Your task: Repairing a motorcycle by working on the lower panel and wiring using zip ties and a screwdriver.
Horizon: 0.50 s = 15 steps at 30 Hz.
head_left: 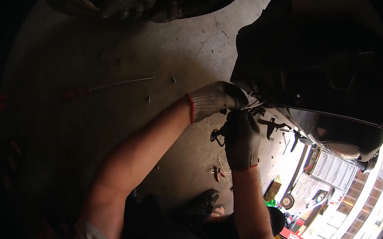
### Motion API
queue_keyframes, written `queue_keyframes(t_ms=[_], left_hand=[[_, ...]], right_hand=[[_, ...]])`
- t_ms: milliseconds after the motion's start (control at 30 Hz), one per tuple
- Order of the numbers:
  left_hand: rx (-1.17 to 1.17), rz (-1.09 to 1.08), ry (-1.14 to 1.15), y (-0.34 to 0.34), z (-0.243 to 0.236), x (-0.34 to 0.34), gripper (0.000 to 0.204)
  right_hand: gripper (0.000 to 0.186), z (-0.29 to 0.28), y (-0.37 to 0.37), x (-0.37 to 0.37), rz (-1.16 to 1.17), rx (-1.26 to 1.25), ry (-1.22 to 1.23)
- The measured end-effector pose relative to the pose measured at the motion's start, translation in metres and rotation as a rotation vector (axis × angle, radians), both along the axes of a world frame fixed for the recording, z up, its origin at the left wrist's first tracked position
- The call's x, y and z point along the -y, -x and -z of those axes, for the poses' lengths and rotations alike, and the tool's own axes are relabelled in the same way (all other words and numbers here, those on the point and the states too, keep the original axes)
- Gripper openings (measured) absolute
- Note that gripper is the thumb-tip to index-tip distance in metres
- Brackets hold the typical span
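Left hand: gloved, fingers curled at pale strip; grip unclear
Right hand: gloved, curled just beside; contents hidden
Floor: screwdriver, pliers

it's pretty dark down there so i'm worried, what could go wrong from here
The screwdriver on the floor could roll underfoot. The small fasteners lying loose nearby might get kicked away. The left hand and right hand are close together by the thin strips, so a pinch is possible.
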<state>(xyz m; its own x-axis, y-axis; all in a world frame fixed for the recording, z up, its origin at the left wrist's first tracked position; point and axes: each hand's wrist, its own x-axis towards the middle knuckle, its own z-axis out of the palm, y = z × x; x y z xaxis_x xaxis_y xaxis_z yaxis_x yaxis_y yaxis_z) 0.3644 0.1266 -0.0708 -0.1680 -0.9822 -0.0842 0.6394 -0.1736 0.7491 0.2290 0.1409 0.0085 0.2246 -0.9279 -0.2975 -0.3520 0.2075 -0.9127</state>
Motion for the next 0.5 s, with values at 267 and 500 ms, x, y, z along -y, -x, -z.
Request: queue_keyframes(t_ms=[267,500], left_hand=[[0.134,0.094,0.156,-0.012,-0.003,-0.005,0.029],[0.186,0.104,0.255,-0.007,-0.002,0.005,0.029]], right_hand=[[0.01,0.002,0.021,0.001,-0.181,0.036,-0.072],[0.009,-0.017,0.02,0.001,-0.303,-0.342,0.105]])
